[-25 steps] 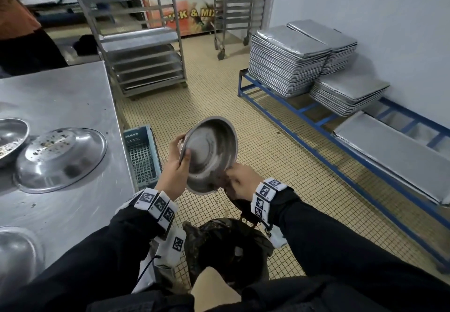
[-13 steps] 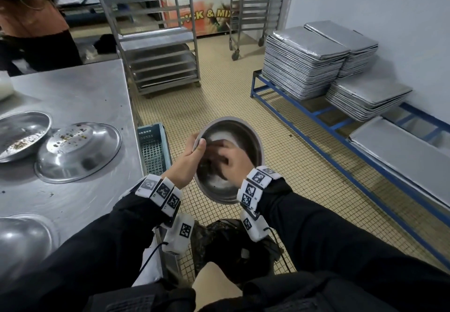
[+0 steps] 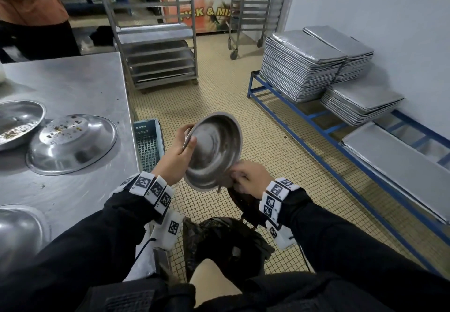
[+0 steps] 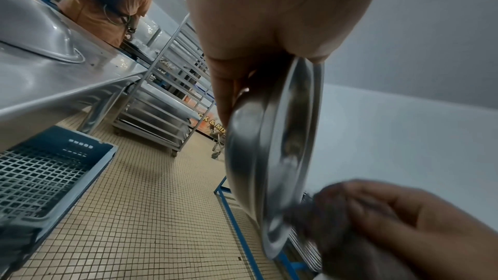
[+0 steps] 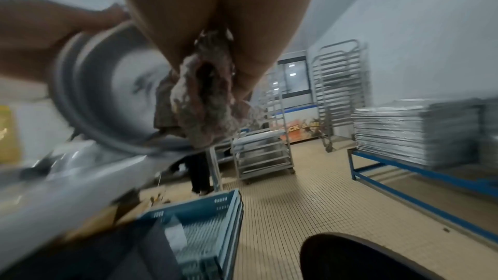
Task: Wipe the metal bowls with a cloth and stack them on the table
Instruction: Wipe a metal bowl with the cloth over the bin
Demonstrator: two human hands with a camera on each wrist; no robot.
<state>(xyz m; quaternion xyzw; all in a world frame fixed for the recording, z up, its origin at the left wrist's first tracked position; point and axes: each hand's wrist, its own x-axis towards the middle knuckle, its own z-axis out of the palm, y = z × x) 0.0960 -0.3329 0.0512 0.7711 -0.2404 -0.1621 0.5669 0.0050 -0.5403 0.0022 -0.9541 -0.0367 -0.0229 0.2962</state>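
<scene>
Left hand [image 3: 175, 156]: pinches the rim of the metal bowl [image 3: 214, 151], thumb on the inner edge, fingers behind.
Bowl: held in the air beside the steel table [image 3: 73, 87], tilted, its hollow facing the person (rim edge-on in the left wrist view).
Right hand [image 3: 250, 177]: clenched around a dark, soiled cloth [image 5: 205, 101], touching the bowl's lower rim.
Table: two soiled bowls [image 3: 70, 141] near its edge, one upside down.
Floor: blue crate [image 3: 148, 141] just beside the table.
</scene>
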